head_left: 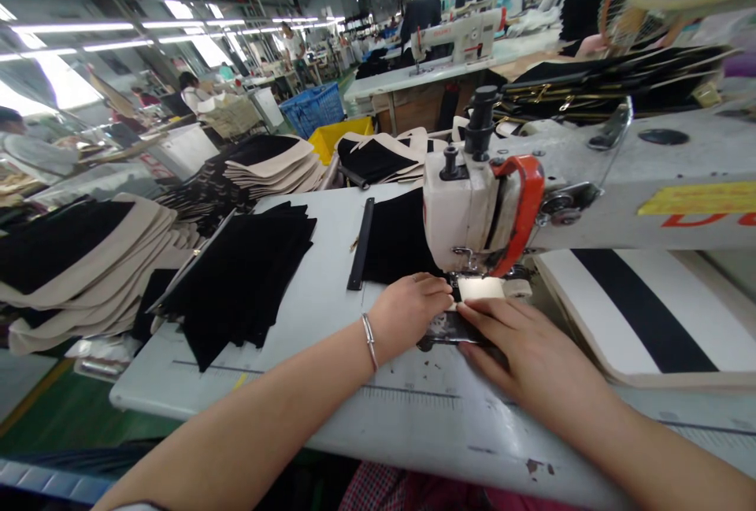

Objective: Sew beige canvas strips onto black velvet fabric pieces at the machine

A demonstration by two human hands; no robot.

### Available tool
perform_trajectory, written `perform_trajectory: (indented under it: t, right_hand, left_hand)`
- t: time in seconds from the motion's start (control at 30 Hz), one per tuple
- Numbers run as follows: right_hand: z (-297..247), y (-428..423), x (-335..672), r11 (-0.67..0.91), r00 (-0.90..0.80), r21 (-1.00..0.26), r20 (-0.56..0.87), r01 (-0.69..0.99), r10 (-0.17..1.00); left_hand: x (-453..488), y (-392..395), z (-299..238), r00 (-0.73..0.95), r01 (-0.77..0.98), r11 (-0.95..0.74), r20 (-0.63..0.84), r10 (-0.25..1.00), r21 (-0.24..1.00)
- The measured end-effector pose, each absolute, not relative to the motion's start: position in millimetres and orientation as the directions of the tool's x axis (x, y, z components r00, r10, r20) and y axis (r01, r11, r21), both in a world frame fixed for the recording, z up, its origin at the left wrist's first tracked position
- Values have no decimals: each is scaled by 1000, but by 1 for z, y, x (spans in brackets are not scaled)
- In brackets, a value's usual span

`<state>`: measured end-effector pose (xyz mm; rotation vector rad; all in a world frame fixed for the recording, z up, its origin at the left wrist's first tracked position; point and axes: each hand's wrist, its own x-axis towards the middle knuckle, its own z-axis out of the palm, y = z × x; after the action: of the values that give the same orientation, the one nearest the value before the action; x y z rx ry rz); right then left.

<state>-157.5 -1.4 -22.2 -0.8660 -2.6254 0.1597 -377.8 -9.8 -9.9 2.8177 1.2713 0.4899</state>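
Note:
A sewing machine [461, 212] with a red-orange guard stands over the work. Under its needle area a black fabric panel [398, 231] with a dark zipper-like strip [361, 243] along its left edge meets a small cream piece [481, 288]. My left hand [410, 310], wearing a bangle, has its fingers closed on the near edge of the black panel, just left of the needle. My right hand [513, 338] lies flat with its fingertips at the cream piece and its thumb apart, over the metal plate [452, 330]. The needle tip is hidden.
Left on the table [331, 385] lies a stack of black panels [242, 275]. Cream-and-black piles [88, 259] stand beyond the left edge. White panels with a black stripe [643, 306] lie under the machine arm. Behind are a blue basket [313, 109] and another sewing machine [457, 38].

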Motion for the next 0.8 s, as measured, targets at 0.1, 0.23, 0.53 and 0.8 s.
perform_trajectory:
  t: [0.1,0.23,0.53,0.8]
  right_hand:
    - [-23,5,-162,803,-734,-206,326,559,595]
    - [-27,10,-166,784,-710,-202,337,586,618]
    - [-29,10,-168,772,-695,-212,340,600,633]
    - [-27,9,-169,772,-682,-223,368,596,632]
  left_hand:
    - [-378,-2,-13,579,755,-637,299,758,152]
    - [-379,5,-18,499,804,-568,318,806,179]
    - [-379,5,-20,466,813,-539,311,828,218]
    - [-379,6,-21,454,830,-523,312,834,191]
